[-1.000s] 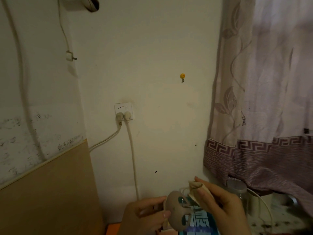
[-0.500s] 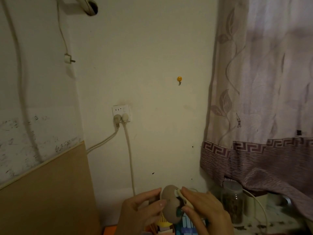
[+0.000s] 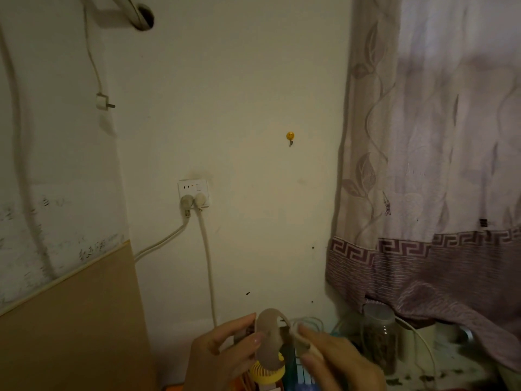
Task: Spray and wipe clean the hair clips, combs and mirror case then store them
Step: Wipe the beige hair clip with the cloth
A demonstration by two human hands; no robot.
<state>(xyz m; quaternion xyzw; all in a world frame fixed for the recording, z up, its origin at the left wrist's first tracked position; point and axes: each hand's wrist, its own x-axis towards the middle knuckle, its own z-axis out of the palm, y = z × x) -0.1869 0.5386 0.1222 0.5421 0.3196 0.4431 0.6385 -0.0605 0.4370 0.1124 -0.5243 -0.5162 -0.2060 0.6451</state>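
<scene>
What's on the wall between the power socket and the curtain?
In the head view, only a small yellow smiley hook, higher up; otherwise the wall between the socket and curtain is bare.

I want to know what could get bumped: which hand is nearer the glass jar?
Right. The right hand is just left of the glass jar; the left hand is farther left, beyond the hair clip.

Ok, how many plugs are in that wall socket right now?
2. A grey plug sits in the left side of the wall socket, and a white plug is beside it on the right.
</scene>
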